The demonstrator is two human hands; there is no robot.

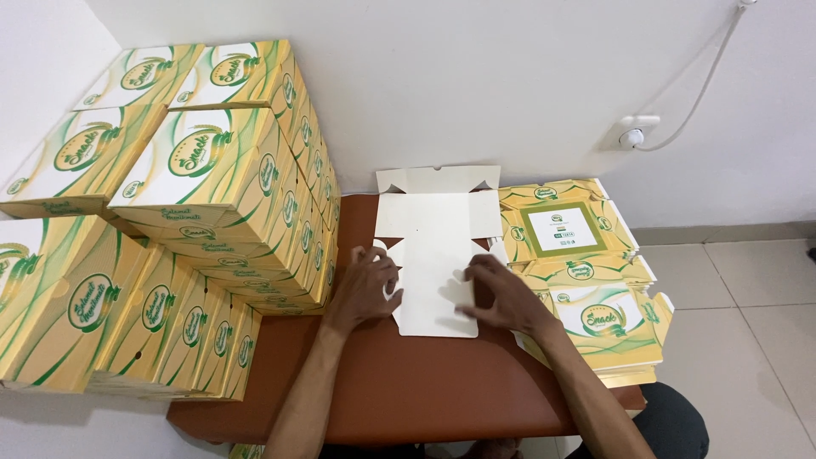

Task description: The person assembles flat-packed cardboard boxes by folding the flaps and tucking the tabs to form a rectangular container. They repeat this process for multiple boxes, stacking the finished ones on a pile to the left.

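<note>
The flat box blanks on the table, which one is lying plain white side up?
The flat blank under both hands, mid-table. It shows only bare white card, while the stack of blanks to its right lies printed yellow-green side up.

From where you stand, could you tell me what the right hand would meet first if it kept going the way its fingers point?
The right hand points left across the flat white box blank. Going on, it would probably meet the left hand first, on the blank's other edge.
</note>
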